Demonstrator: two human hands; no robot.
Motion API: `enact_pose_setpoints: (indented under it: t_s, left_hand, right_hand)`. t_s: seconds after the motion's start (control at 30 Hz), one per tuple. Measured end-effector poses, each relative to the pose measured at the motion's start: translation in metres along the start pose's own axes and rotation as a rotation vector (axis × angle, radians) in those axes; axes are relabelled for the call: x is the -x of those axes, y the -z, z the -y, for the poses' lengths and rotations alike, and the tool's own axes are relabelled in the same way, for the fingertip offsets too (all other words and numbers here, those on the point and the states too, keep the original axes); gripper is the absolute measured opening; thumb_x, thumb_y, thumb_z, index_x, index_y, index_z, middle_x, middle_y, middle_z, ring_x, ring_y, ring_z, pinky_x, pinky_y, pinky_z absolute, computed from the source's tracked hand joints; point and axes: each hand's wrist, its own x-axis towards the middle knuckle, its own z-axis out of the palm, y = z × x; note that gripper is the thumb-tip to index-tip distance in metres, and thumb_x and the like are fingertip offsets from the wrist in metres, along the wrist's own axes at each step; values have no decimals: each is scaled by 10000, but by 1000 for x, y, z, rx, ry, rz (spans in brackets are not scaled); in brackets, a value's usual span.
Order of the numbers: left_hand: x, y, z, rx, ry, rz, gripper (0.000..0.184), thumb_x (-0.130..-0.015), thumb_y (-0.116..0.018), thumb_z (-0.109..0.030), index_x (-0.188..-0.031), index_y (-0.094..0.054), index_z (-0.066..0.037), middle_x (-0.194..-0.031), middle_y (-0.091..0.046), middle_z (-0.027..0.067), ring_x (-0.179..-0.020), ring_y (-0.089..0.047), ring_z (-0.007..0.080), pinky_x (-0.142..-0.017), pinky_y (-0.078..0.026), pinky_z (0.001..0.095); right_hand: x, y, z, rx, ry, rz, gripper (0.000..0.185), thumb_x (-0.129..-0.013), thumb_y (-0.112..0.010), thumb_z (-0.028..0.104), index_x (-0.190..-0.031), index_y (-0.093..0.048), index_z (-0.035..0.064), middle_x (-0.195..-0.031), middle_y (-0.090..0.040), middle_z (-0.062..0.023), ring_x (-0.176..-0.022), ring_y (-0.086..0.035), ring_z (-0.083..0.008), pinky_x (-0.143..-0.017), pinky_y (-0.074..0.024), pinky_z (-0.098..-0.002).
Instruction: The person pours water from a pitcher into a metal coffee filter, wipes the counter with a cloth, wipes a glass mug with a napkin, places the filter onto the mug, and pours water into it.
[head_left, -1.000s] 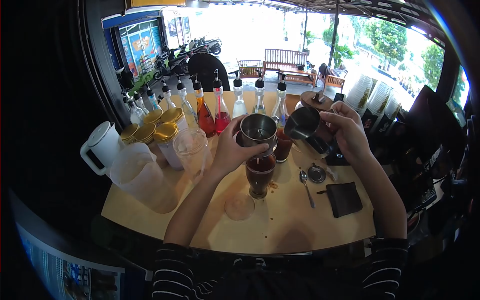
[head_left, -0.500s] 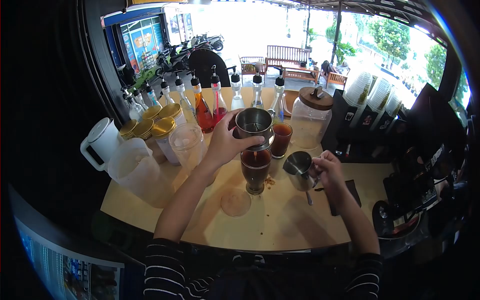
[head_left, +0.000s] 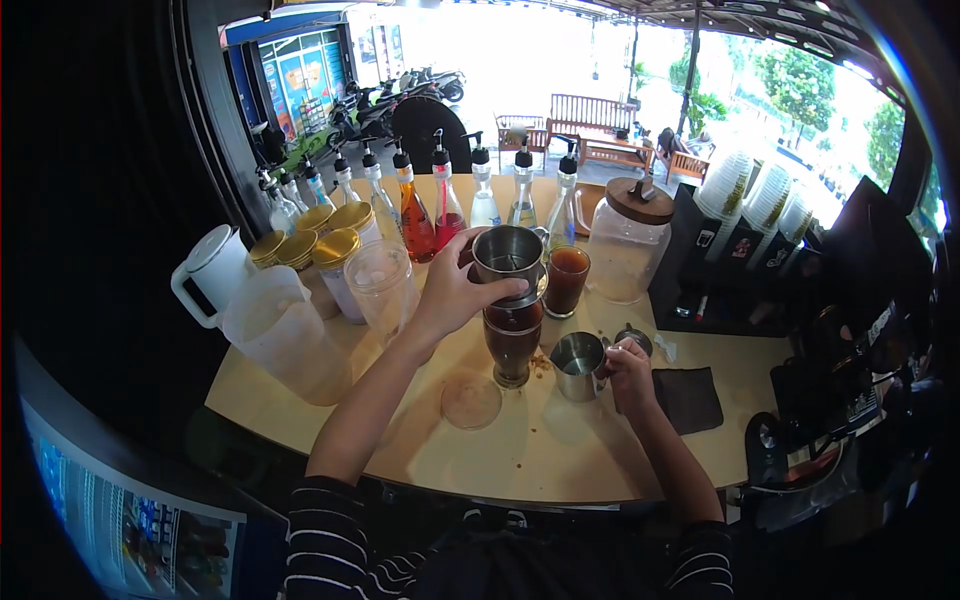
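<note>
My left hand (head_left: 455, 290) is wrapped round a metal drip filter (head_left: 508, 256), holding it over a tall glass (head_left: 512, 345) of dark brown liquid. My right hand (head_left: 629, 370) grips the handle of a small steel pitcher (head_left: 579, 366), which is upright and low over the table, right of the tall glass. Whether its base touches the table I cannot tell. Behind it stands a second glass (head_left: 566, 283) of reddish-brown drink. A round clear disc (head_left: 471, 401) lies in front of the tall glass. A small metal lid (head_left: 634, 341) is partly hidden behind my right hand.
Pump bottles (head_left: 415, 222) line the back of the table (head_left: 500, 470). Gold-lidded jars (head_left: 336, 250), a white jug (head_left: 215, 272), a frosted pitcher (head_left: 275, 325) and a clear container (head_left: 383, 290) stand left. Right are a wooden-lidded jar (head_left: 628, 245), a dark cloth (head_left: 687, 400) and stacked cups (head_left: 722, 184).
The steel pitcher in my right hand has come down from beside the filter to low over the table. My left hand still holds the filter above the tall glass. The view has shifted slightly.
</note>
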Motion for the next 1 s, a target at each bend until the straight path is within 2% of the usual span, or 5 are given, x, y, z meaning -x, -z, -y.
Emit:
enact_pose_setpoints:
  t_s: [0.17, 0.27, 0.43, 0.63, 1.0]
  left_hand:
    - [2, -4, 6, 91, 3, -23, 725, -599, -835, -156, -1202, -469, 14, -1120, -573, 100, -1075, -533, 171, -946, -416, 317]
    - [6, -7, 3, 30, -8, -23, 760, -603, -838, -167, -1200, -416, 46, -1140, -522, 126, -1073, -531, 194, -962, -436, 331]
    - [10, -13, 10, 61, -12, -49, 766, -597, -840, -159, -1199, -412, 45, -1144, -519, 127, -1086, -522, 194, -980, -419, 343]
    - [16, -20, 10, 70, 4, -74, 757, -595, -840, -156, -1196, -422, 35, -1140, -525, 120, -1086, -521, 190, -993, -400, 356]
    - [21, -26, 9, 9, 5, -83, 766, -603, -836, -176, -1216, -422, 21, -1139, -536, 110, -1093, -515, 186, -994, -389, 356]
  right_hand:
    - [8, -1, -2, -41, -10, 68, 110, -796, -560, 44, -724, -491, 90, -668, -538, -23, -622, -519, -118, -621, -433, -273]
    - [12, 0, -10, -32, 10, 98, 114, -822, -561, 35, -764, -484, 94, -705, -550, -6, -651, -519, -85, -638, -408, -227]
    - [19, 3, -18, 145, 89, 125, 123, -877, -561, 112, -790, -477, 88, -739, -550, 13, -699, -519, -57, -675, -421, -224]
    - [23, 3, -11, 255, 97, 141, 98, -880, -575, 118, -833, -502, 73, -761, -555, 22, -713, -516, -37, -660, -408, -197]
    - [29, -2, -3, 256, 92, 111, 111, -863, -594, 112, -872, -489, 76, -784, -539, 22, -739, -517, -47, -667, -403, -199]
